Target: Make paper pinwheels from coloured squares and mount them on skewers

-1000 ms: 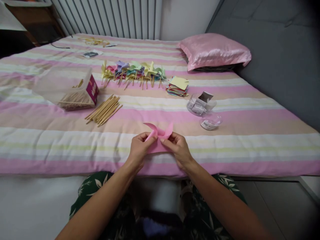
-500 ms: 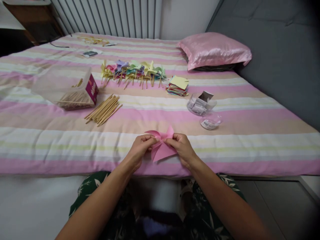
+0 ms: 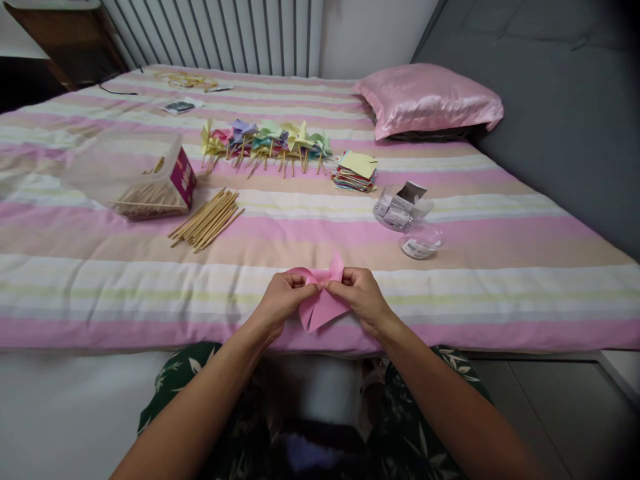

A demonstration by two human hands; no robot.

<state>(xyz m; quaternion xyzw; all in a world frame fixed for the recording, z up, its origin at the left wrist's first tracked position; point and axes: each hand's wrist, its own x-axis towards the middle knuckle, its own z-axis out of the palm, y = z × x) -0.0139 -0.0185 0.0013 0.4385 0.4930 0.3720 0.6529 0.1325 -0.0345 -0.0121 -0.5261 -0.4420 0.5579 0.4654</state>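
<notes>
A pink paper pinwheel (image 3: 324,308) is held between both hands above the front edge of the bed. Its cut corners curl up toward the middle, while the lower part hangs flat toward me. My left hand (image 3: 286,297) is closed on the left side, with the thumb pressed near the centre. On the right side my right hand (image 3: 361,297) pinches the paper, its thumb also close to the centre. The two thumb tips almost meet. Fingers under the paper are hidden.
Wooden sticks (image 3: 207,220) lie in a pile beside a clear plastic box (image 3: 183,177). Farther back are finished pinwheels (image 3: 270,140) and a stack of coloured paper (image 3: 356,170). Clear round containers (image 3: 423,243) sit to the right. A pink pillow (image 3: 430,100) lies behind.
My left thumb has moved right toward the centre of the pink paper. The left flap is now curled further inward, and the paper's lower corner hangs slightly lower.
</notes>
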